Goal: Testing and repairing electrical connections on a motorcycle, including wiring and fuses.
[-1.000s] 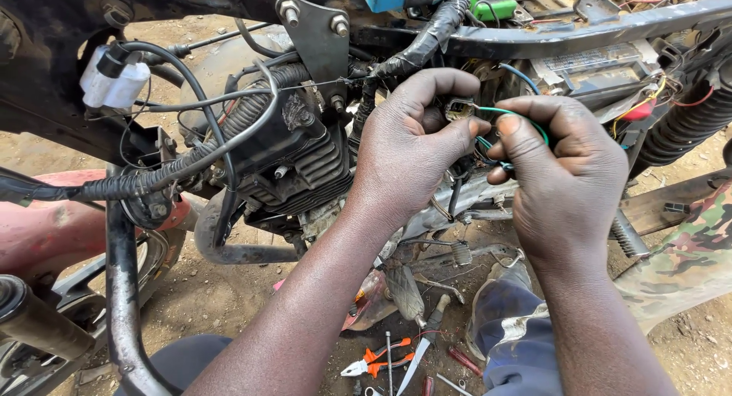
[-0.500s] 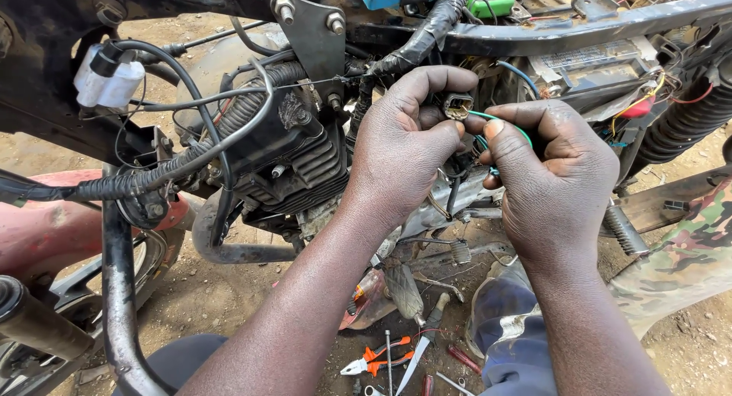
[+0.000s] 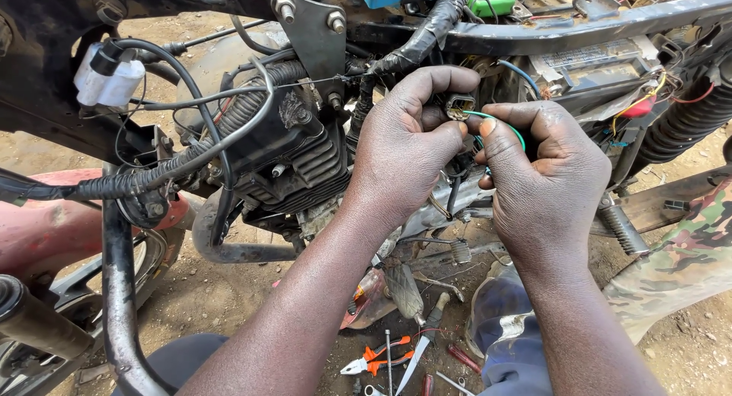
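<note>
Motorcycle frame: one dark frame runs across the top of the view; its side covers are absent, which leaves the wiring within reach of both hands.
Engine: one finned black block hangs under the frame, left of the hands, with cables looping over it.
Rear springs: one coiled black spring shows at the right edge; a second cannot be made out.
Ground: bare dirt below the machine, where the hand tools lie within easy reach.
Left hand: one hand, closed, thumb and forefinger pinching the plug and holding it up with its open face turned toward the viewer, seemingly so the sockets can be seen.
Right hand: one hand, closed, fingertips gripping the green wire just beside the plug, its end aimed at the plug's face.
Pliers: one pair with orange grips on the ground, beside two or three slim metal tools, possibly screwdrivers.
Green wire: one thin wire, arching from the right fingertips toward the plug.
Plug: one small dark wiring plug, held between the two hands, directly under the frame rail.
</note>
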